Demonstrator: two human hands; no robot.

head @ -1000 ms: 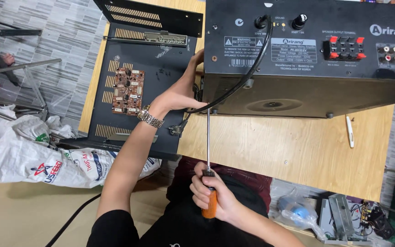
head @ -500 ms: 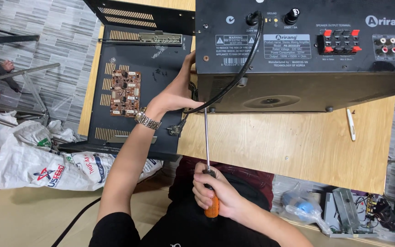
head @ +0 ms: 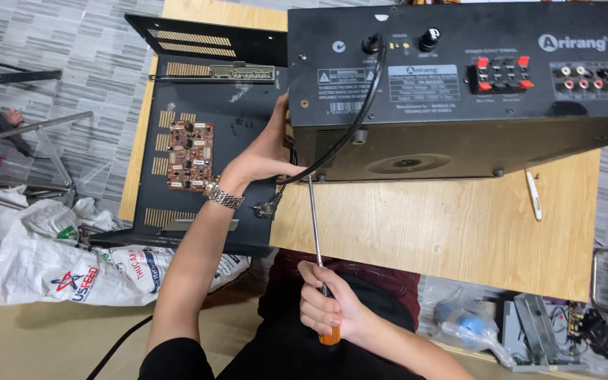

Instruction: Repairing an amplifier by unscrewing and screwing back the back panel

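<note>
Two hands engaged: left hand braces the heavy, rigid amplifier at its corner, right hand grips the long screwdriver by its orange handle.

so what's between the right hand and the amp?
Head view: only the screwdriver, whose shaft runs over bare wooden table from the right hand up to the amp's lower edge, beside the left hand.
</note>
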